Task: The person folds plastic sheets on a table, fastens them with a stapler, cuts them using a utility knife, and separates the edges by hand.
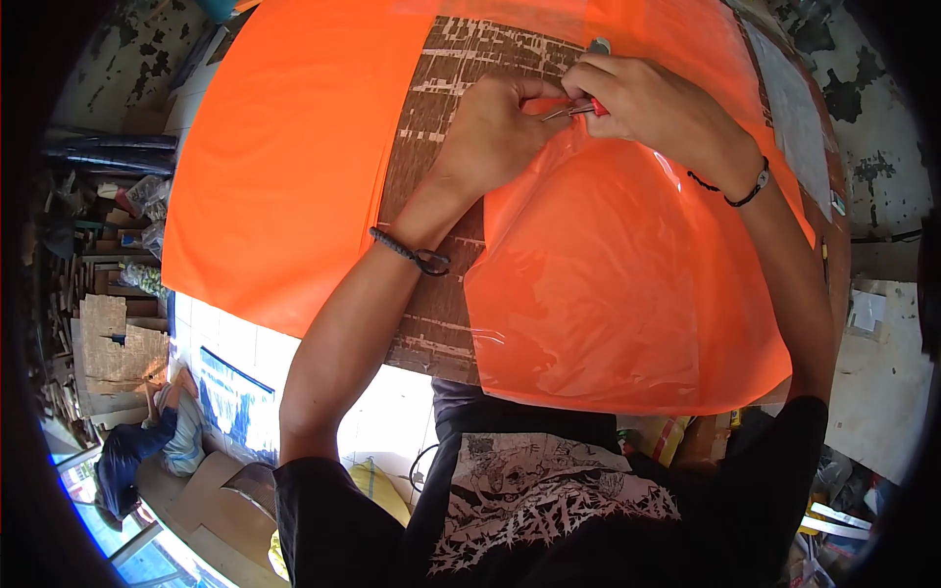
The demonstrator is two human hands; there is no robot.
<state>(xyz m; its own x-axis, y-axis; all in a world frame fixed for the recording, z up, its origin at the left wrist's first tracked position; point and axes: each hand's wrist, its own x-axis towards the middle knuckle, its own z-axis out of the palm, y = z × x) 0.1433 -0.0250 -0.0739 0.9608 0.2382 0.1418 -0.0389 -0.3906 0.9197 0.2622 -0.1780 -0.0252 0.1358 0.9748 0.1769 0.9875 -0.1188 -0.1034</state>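
Observation:
My left hand point(495, 132) is closed in a pinch at the upper edge of a clear plastic sheet point(588, 284), which lies wrinkled over an orange sheet point(740, 323). Just right of it, my right hand point(642, 103) is closed around a small tool point(599, 107) with a red part and a thin metal tip. The tip points left to my left fingertips; its exact kind is hidden by the fingers. A grey rounded end point(599, 46) shows above my right fingers. Both hands meet over the gap where the worn brown table point(431, 176) shows.
Another orange sheet point(284, 176) lies on the table's left side and hangs over its edge. A person point(147, 441) sits on the floor at lower left beside cardboard point(123, 343). Stacked material lines the left wall. A pale board point(882, 382) stands at right.

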